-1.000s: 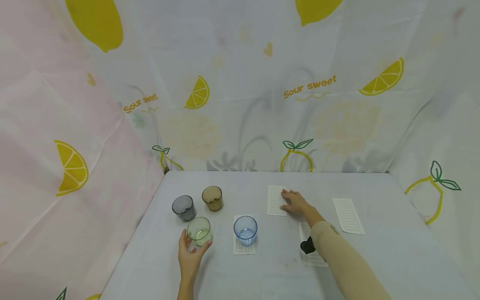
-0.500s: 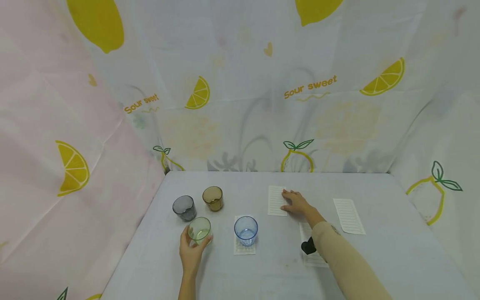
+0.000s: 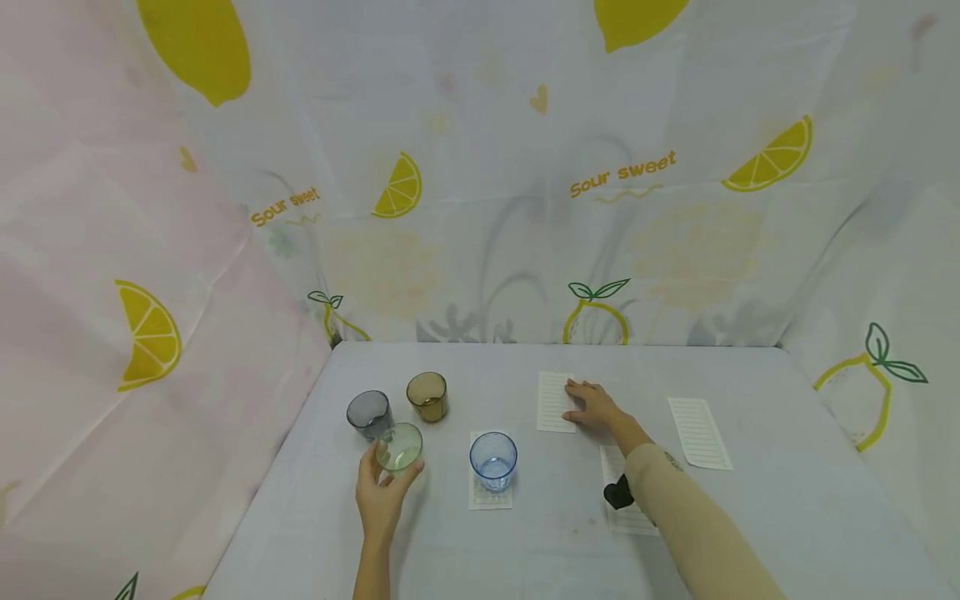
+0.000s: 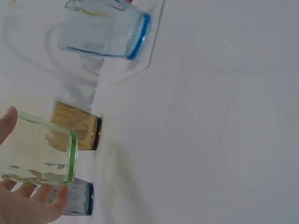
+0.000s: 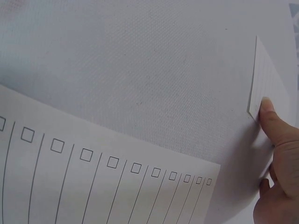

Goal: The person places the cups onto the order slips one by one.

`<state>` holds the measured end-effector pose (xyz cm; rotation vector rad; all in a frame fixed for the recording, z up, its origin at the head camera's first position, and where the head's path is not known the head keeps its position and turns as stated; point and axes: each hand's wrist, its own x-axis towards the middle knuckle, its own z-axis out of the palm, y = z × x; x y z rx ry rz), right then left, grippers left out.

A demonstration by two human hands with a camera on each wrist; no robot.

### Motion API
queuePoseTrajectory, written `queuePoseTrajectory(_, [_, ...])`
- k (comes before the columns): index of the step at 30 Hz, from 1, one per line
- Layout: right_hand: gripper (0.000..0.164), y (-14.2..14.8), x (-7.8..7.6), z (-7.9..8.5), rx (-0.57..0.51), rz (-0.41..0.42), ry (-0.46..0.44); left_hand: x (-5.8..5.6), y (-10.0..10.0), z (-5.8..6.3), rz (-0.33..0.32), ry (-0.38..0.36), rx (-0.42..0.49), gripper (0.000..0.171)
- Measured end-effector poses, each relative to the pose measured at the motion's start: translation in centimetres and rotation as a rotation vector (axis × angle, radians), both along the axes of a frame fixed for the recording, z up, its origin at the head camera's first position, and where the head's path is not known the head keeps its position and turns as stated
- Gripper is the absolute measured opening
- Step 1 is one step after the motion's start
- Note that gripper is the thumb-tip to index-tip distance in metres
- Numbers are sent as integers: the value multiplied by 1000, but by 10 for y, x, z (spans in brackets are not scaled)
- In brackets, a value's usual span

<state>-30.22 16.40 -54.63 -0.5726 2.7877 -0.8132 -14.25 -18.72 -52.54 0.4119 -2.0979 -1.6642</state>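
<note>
My left hand (image 3: 382,500) grips a green glass (image 3: 400,450) between thumb and fingers. The left wrist view shows this green glass (image 4: 39,149) raised off the table. Behind it stand a grey glass (image 3: 369,414) and an amber glass (image 3: 427,397). A blue glass (image 3: 493,462) stands on a lined paper sheet (image 3: 491,498) right of the left hand. My right hand (image 3: 596,406) rests with spread fingers on the right edge of another lined sheet (image 3: 553,402). In the right wrist view its thumb (image 5: 267,109) touches that sheet; the other fingers are partly hidden.
A lined sheet (image 3: 626,517) lies partly under the right forearm, with a black heart shape (image 3: 618,492) beside the sleeve. Another sheet (image 3: 700,433) lies farther right. Lemon-print cloth (image 3: 480,250) walls the white table (image 3: 555,558) at the back and sides.
My left hand has lifted the green glass off the table, slightly up and away. The right hand stays on its sheet, and the other glasses have not moved.
</note>
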Motion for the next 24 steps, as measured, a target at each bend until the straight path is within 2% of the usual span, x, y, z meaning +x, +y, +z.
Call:
queuePoseTrajectory(6, [61,1,-1,-1,-2,16,15,-4,4,22,-59,33,-4,79])
queuePoseTrajectory(11, [62,2,-1,-1,-8,17,13,-3,16,56,-136,61,16,77])
queuePoseTrajectory(14, [62,2,-1,-1,-6,19,18,-4,24,70,-169,70,26,77])
queuePoseTrajectory(21, [61,1,0,1,-9,13,21,-24,33,61,-220,84,14,81])
queuePoseTrajectory(24, [61,1,0,1,-11,6,10,-31,40,63,-254,112,35,81])
